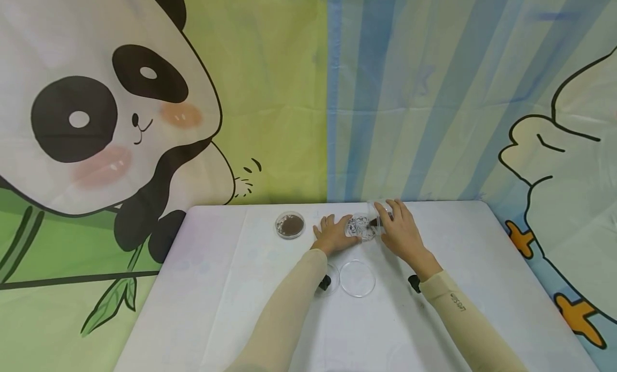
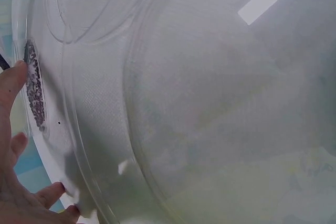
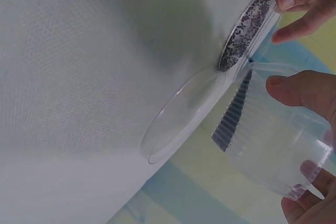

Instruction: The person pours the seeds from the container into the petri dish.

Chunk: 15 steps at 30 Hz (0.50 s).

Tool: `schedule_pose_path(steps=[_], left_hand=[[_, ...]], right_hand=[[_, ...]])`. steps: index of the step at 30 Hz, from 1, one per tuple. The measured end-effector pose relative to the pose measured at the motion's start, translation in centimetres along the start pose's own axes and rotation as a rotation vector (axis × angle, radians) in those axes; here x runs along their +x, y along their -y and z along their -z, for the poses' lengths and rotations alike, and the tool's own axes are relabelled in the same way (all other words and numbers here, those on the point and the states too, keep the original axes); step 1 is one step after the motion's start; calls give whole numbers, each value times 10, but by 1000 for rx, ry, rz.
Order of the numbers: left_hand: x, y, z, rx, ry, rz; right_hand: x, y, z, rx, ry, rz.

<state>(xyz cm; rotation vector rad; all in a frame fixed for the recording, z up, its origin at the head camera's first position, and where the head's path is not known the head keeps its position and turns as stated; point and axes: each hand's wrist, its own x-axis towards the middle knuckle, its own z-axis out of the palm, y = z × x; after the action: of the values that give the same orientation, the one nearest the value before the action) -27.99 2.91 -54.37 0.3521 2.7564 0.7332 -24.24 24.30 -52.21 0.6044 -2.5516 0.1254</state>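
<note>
Near the far edge of the table, a clear petri dish [image 1: 359, 227] holds black and white speckled bits. My left hand [image 1: 332, 237] spans its left side, thumb and forefinger at the rim, the other fingers spread. My right hand [image 1: 401, 230] grips a clear ribbed plastic cup [image 3: 273, 140], thumb on one side and fingers on the other. The cup is tipped on its side, its mouth close to the dish. A dark wedge of loose material [image 3: 234, 113] lies along the cup's lower wall.
Left of my left hand stands another petri dish [image 1: 290, 225] with brown contents and white bits along its edge. Nearer me lie two round clear plates or lids, one [image 1: 357, 279] in full view, the other [image 1: 331, 289] partly under my left wrist. A printed curtain rises behind the table.
</note>
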Motion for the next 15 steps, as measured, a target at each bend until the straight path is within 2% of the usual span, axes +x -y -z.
schedule_pose_path(steps=[15], left_hand=[[0,-1,-2,9,-12,9]], right_hand=[[1,1,2,24,2,-7]])
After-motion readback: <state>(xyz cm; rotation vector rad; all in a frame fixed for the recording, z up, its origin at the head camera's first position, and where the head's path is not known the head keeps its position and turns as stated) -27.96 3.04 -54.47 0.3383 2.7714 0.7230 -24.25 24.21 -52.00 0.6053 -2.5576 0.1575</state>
